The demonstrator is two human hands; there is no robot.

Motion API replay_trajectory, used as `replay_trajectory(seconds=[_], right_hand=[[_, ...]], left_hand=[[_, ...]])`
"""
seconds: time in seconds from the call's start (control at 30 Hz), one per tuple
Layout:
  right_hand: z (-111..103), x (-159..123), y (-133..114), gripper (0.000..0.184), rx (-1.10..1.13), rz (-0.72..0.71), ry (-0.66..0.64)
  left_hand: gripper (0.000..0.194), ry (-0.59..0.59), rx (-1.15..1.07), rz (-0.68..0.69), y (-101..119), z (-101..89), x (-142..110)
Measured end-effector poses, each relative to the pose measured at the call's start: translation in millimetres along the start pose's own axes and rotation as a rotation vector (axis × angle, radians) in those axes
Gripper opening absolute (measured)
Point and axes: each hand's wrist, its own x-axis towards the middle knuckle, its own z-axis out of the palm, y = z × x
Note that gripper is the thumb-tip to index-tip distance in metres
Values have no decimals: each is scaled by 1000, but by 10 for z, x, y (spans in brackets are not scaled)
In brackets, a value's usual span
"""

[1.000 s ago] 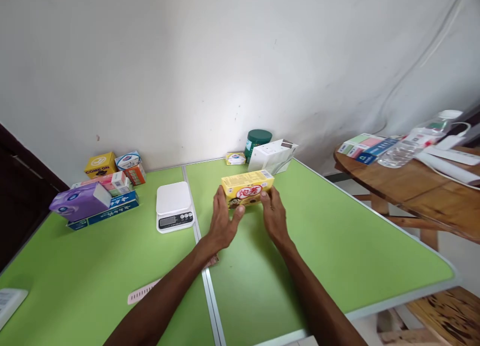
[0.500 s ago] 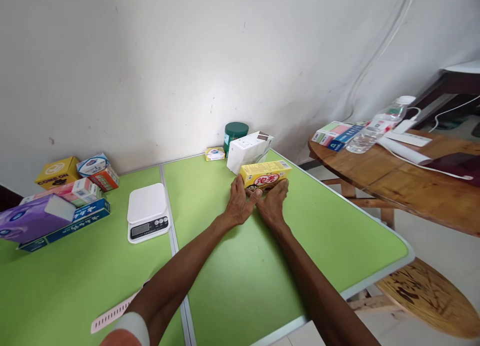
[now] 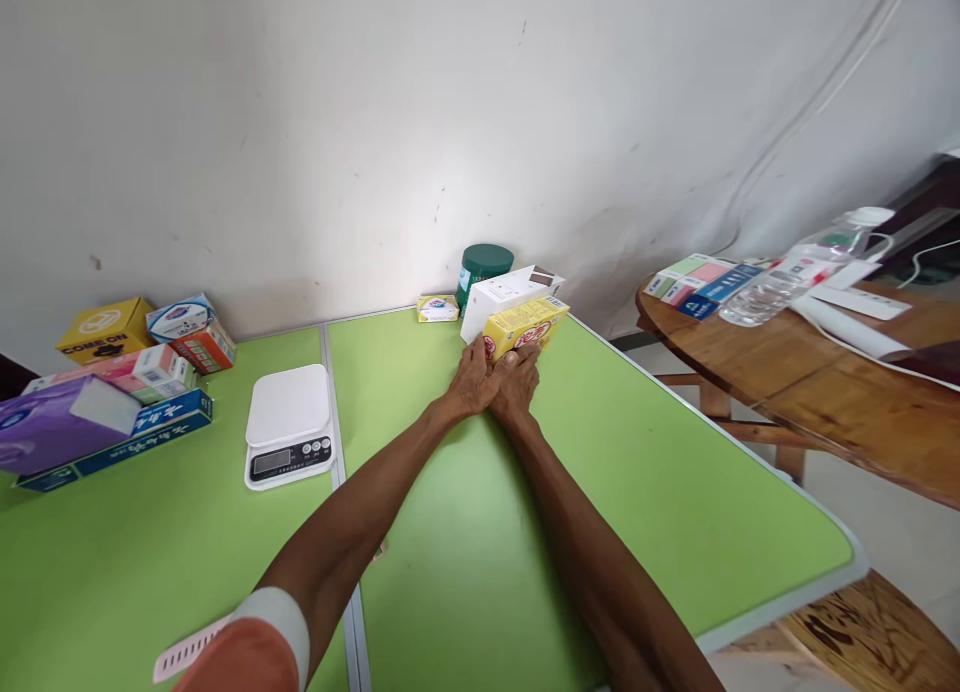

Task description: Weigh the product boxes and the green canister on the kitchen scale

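Note:
A yellow box [image 3: 526, 324] with red lettering stands on the green table, turned at an angle. My left hand [image 3: 472, 382] grips its near left end, fingers closed round the corner. Along the front face lies my right hand [image 3: 517, 382], its fingers bent against the cardboard and its thumb side meeting my left hand. Directly behind is a white box [image 3: 501, 294], close against the yellow one. A jar with a dark green lid [image 3: 487, 260] stands behind that, and a small yellow-and-white box [image 3: 437, 308] sits to its left.
A white kitchen scale [image 3: 289, 422] lies left of the table seam. Several boxes and a purple pack [image 3: 67, 422] crowd the far left. A pink strap [image 3: 187, 652] is partly under my left arm. On the right, a wooden table [image 3: 757, 357] holds a plastic bottle [image 3: 806, 267].
The yellow box has turned, its right end swinging away from me toward the white box. My right hand has moved in closer to my left. The view has shifted slightly.

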Motion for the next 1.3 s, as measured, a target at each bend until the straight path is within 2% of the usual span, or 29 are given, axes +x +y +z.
replay_trajectory(seconds=[0.13, 0.23, 0.33, 0.5, 0.6, 0.73, 0.8, 0.87, 0.93, 1.07, 1.2, 1.27, 1.3], right_hand=[[122, 119, -67, 85, -26, 48, 32], [154, 191, -121, 94, 8, 102, 96], [150, 207, -138, 106, 74, 127, 126], [58, 114, -72, 112, 101, 66, 95], [-85, -108, -55, 122, 121, 29, 45], [-336, -656, -116, 144, 142, 33, -118], [-447, -992, -221, 134, 190, -18, -209], [-525, -1348, -423, 120, 284, -81, -310], [-553, -1704, -742, 105, 413, -148, -369], [-409, -2287, -1638, 74, 612, -478, -408], [33, -2637, -2526, 68, 770, -662, -618], [343, -2767, -2873, 67, 838, -721, -726], [507, -2826, -3021, 66, 862, -744, -781]], left_hand=[[99, -22, 5, -7, 4, -42, 58], [101, -10, 13, -13, -12, -47, -21], [106, 8, 3, -13, -36, -45, -214], [110, -38, -16, -24, -28, -166, -710], [112, -53, -12, -68, 13, -367, -1088], [104, -9, -40, -65, 70, -785, -1638], [97, 60, -47, -67, 77, -1037, -1907], [89, 177, -44, -72, 62, -1303, -2163], [82, 353, -41, -49, 21, -1582, -2399], [76, 827, 76, 60, -162, -2240, -2786], [72, 1364, 341, 40, -474, -3075, -3078], [68, 1579, 394, -70, -642, -3508, -3201], [67, 1645, 388, -141, -720, -3708, -3253]])
